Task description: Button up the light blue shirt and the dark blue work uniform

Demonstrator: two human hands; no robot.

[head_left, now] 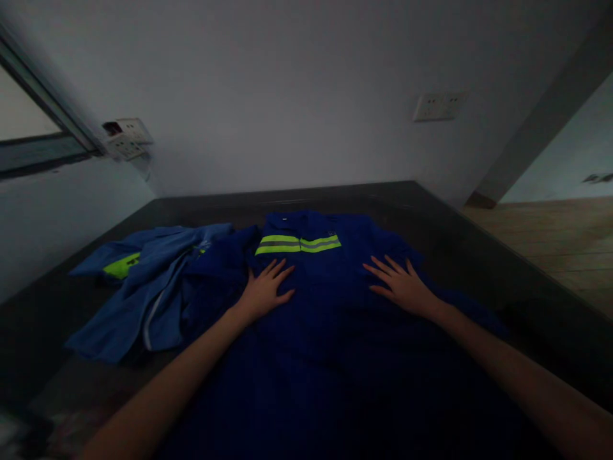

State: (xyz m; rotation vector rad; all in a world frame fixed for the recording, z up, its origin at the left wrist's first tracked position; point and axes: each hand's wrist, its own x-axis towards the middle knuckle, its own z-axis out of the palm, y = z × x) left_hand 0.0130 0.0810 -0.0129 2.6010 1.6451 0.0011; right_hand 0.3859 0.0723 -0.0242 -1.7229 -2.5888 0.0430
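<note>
A dark blue work jacket (325, 306) lies spread out on the dark table, its collar towards the wall. Across its chest runs a yellow-green and grey reflective band, split by the front opening. My left hand (265, 291) rests flat on the left side of the jacket, just below the band, fingers spread. On the other side of the chest my right hand (400, 285) lies flat too, its fingers apart. Neither hand grips the cloth. The lower part of the jacket fades into shadow between my forearms.
Lighter blue garments (148, 281) with a yellow-green patch lie heaped at the left, against the jacket's sleeve. The dark table (407, 198) meets a white wall with sockets (439, 107). More sockets (131, 137) sit near the left corner. Beyond the right edge shows a wooden floor (560, 236).
</note>
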